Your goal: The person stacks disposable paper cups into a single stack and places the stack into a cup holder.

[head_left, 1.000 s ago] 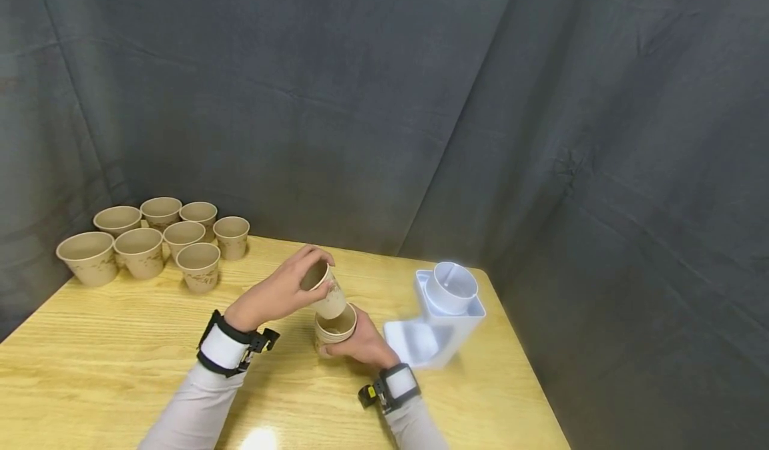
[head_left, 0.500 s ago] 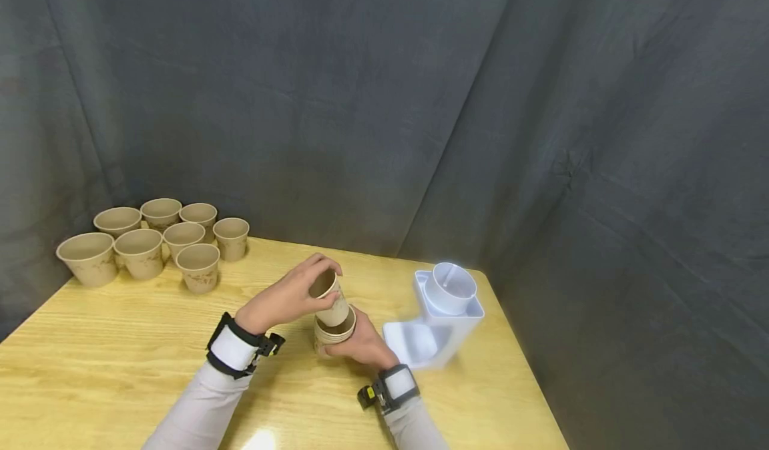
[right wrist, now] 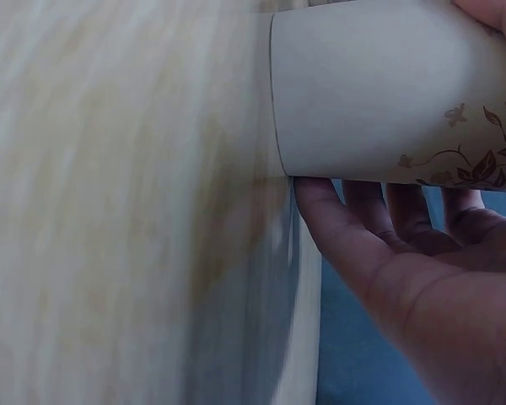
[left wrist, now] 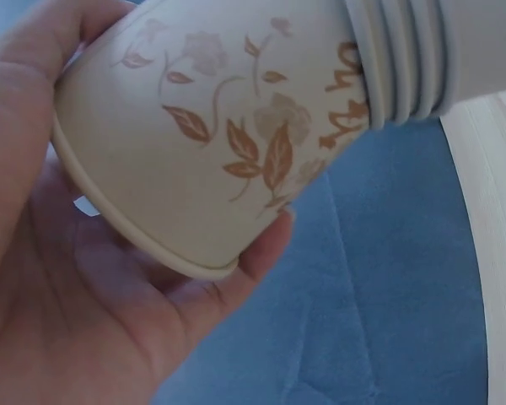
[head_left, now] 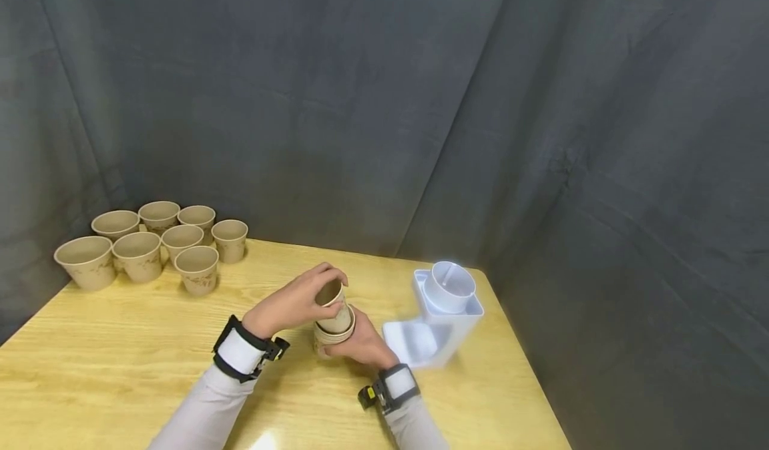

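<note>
My left hand (head_left: 303,298) holds a beige paper cup (left wrist: 202,135) with a brown floral print, its fingers and thumb around the rim. The base of that cup sits inside the top of a stack of nested paper cups (head_left: 332,338), whose several rims show in the left wrist view. Around the side of the stack curls my right hand (head_left: 366,340). In the right wrist view the lowest cup (right wrist: 363,93) stands with its base on the table, right-hand fingers along its side. The inside of the stack is hidden by the held cup.
Several beige paper cups (head_left: 199,270) stand upright in a group at the back left of the wooden table (head_left: 108,356). To the right of my hands is a white plastic stand (head_left: 447,333) with a round cup-like holder (head_left: 449,288) on top. Dark curtains (head_left: 300,103) hang behind.
My left hand has moved down and slightly right, lowering its cup into the stack. The right hand keeps its place around the stack.
</note>
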The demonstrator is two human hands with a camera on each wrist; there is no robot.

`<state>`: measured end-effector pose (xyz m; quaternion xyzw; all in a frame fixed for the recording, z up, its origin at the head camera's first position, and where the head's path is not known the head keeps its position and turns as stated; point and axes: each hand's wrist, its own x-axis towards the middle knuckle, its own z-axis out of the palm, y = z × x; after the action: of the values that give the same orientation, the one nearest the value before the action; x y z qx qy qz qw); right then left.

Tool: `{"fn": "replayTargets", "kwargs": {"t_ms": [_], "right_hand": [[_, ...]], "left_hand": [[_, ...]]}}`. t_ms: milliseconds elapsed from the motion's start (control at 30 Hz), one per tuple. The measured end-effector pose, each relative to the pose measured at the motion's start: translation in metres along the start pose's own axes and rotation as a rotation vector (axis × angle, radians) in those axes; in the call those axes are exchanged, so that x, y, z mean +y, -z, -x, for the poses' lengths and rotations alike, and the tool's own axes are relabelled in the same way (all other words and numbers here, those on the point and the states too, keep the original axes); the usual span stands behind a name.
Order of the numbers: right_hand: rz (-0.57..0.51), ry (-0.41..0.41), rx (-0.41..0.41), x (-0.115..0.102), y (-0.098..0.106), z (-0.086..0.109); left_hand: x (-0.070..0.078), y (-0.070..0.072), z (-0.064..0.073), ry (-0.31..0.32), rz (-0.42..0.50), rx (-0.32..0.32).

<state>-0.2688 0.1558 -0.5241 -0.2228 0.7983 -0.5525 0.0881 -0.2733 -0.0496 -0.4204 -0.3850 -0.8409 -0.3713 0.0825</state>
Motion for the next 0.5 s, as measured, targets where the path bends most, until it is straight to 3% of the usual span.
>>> {"fn": "replayTargets", "kwargs": {"t_ms": [267, 500], "right_hand": [[0.029, 0.004, -0.004, -0.001, 0.000, -0.002], [0.059, -0.001, -0.014, -0.002, 0.001, -0.002]], "left_hand": [[0.005, -0.006, -0.002, -0.045, -0.031, -0.022], [0.011, -0.013, -0.002, -0.029, -0.079, -0.059]]}}
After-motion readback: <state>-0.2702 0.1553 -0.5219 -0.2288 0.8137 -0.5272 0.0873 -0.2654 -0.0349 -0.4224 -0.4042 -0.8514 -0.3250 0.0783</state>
